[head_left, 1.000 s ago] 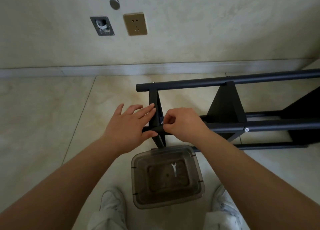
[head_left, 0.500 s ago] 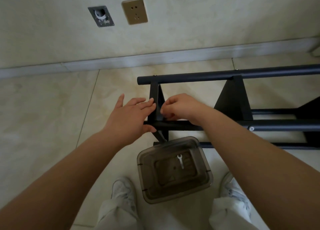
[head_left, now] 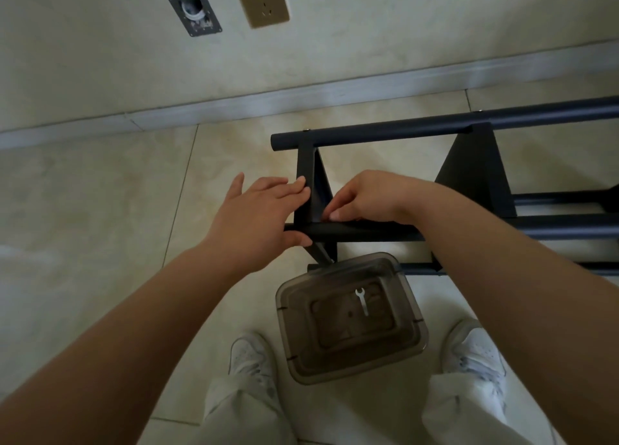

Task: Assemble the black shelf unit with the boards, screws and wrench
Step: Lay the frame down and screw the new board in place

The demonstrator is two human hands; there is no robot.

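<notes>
— Pale glossy floor tiles (head_left: 83,210) lie under us, and nearest to us we see our two white shoes (head_left: 249,361) and light trouser legs. What sits between our feet?

— We have a smoky see-through plastic tub (head_left: 351,317) there, standing on the floor, with a small silver wrench (head_left: 361,300) lying flat on its bottom. We cannot make out any screws in it for certain.

— And just beyond the tub?

— We reach the black shelf unit (head_left: 452,176), lying on its side with its long tubes running off to the right. Its near end almost meets the tub's far rim.

— What is our left hand (head_left: 254,216) doing?

— We press it against the end board (head_left: 306,180) of the frame: fingers straight and laid flat on the board's face, thumb tucked under the near tube (head_left: 368,233). So it braces rather than clenches.

— And our right hand (head_left: 365,196)?

— We hold it just right of that board, above the near tube, with fingers curled and the fingertips (head_left: 335,214) pinched together at the joint. What they pinch is too small and hidden to tell; we can only say they close on something at the corner where board and tube meet.

— Farther out?

— We see a second board (head_left: 475,173) standing between the tubes, then the far tube (head_left: 435,128), then a grey skirting strip (head_left: 301,99) and the cream wall with a gold socket (head_left: 262,0) and a grey metal plate (head_left: 195,13) beside it
</notes>
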